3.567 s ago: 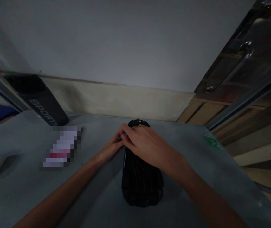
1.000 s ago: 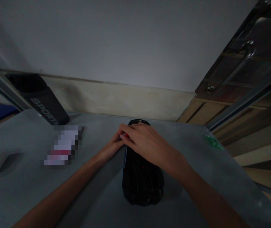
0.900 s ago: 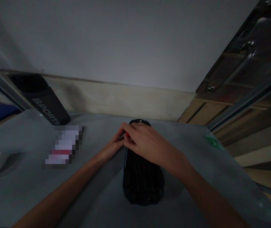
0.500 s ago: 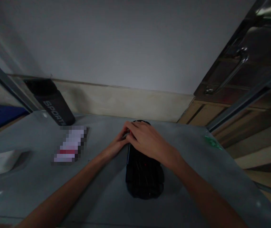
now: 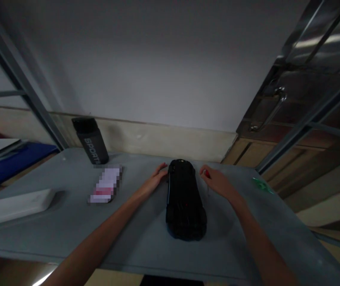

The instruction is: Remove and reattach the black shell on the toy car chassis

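A black toy car [image 5: 185, 202] lies on the grey table [image 5: 140, 250], its long side running away from me; it looks upside down. My left hand [image 5: 157, 177] rests at the car's far left edge, fingers apart and holding nothing. To the right of the car, my right hand [image 5: 216, 180] is closed round a small red-handled tool [image 5: 207, 173]. A thin shaft seems to point down from it, apart from the car.
A black bottle [image 5: 92, 143] stands at the back left, with a blurred-out phone [image 5: 107, 184] before it. A white device [image 5: 17, 206] lies at the left. Green plastic [image 5: 262, 185] is at the right. Metal posts [image 5: 295, 137] flank the table.
My hands have come apart from above the car's far end. The right one moved off to the right with the red tool; the left stayed at the left side. The camera view has shifted.
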{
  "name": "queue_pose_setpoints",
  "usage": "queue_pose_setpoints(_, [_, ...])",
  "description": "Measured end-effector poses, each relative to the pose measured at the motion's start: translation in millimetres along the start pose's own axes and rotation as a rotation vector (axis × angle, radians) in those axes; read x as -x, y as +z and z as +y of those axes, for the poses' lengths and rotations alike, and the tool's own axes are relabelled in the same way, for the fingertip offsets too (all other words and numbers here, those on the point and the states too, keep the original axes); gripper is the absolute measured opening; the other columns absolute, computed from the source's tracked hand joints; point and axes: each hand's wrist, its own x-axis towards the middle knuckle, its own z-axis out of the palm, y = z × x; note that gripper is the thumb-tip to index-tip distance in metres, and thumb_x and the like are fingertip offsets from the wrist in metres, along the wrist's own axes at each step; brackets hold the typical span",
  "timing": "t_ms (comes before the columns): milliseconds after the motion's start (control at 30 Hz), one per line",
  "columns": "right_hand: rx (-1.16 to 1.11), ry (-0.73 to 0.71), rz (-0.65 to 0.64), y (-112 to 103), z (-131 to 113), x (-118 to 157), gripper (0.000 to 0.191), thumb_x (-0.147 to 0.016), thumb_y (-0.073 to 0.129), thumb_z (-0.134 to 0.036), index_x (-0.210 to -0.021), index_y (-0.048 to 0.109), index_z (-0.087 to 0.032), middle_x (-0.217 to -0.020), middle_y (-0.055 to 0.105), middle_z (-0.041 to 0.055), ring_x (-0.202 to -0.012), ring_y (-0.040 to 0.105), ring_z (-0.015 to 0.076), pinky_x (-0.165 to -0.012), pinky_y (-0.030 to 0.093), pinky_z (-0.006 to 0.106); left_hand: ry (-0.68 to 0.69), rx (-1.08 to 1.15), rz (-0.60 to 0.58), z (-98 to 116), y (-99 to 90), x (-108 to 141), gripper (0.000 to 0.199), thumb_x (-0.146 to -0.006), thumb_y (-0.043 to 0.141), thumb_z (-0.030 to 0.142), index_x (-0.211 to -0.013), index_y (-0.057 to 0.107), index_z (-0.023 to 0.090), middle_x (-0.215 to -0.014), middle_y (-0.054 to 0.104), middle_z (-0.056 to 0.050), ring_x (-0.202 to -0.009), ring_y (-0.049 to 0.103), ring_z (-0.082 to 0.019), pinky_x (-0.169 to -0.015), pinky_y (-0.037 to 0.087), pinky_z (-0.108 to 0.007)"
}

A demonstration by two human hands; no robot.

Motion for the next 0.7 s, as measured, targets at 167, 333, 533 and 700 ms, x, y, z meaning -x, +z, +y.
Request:
queue_pose_setpoints(167, [0.066, 0.034, -0.011, 39.2, 9.4, 9.0, 0.011, -0.1, 0.062, -0.016, -0.099, 0.069, -0.025, -0.078, 0.071, 0.0054, -0.069, 0.065, 0.0228, -0.065, 0.037, 0.034, 0.087, -0.246, 0.095, 15.6, -12.2, 1.9, 0.055, -0.09, 0.067, 0.023, -0.145, 0.069, 0.022, -0.141, 0.076, -0.015, -0.121, 0.073, -0.028, -0.116, 0.052, -0.044])
queue_pose_setpoints(333, [0.106, 0.071, -0.015, 52.6, 8.4, 12.3, 0.018, -0.105, 0.06, -0.023, -0.117, 0.072, -0.019, -0.084, 0.074, 0.0099, -0.073, 0.067, 0.0258, -0.066, 0.036, 0.034, 0.142, -0.46, 0.095, 24.6, -11.4, 5.4, 0.042, -0.081, 0.066, 0.015, -0.12, 0.079, 0.022, -0.108, 0.078, -0.006, -0.094, 0.069, -0.025, -0.106, 0.054, -0.045])
queue_pose_setpoints(533, [0.045, 0.052, -0.012, 48.2, 19.7, 8.3, 0.021, -0.107, 0.057, -0.025, -0.122, 0.072, -0.021, -0.085, 0.075, 0.0048, -0.08, 0.07, 0.0227, -0.074, 0.043, 0.031, 0.185, -0.588, 0.03, 25.0, -6.9, 8.0, 0.03, -0.083, 0.067, 0.015, -0.109, 0.079, 0.022, -0.1, 0.076, -0.005, -0.087, 0.067, -0.024, -0.102, 0.055, -0.042])
queue_pose_setpoints(700, [-0.024, 0.058, 0.01, 45.9, 28.4, 5.8, 0.029, -0.109, 0.047, -0.024, -0.126, 0.071, -0.02, -0.085, 0.074, 0.005, -0.082, 0.07, 0.023, -0.08, 0.048, 0.033, 0.2, -0.622, 0.021, 21.5, -6.9, 9.3, 0.035, -0.087, 0.064, 0.012, -0.118, 0.078, 0.016, -0.11, 0.077, -0.007, -0.093, 0.065, -0.022, -0.106, 0.052, -0.036])
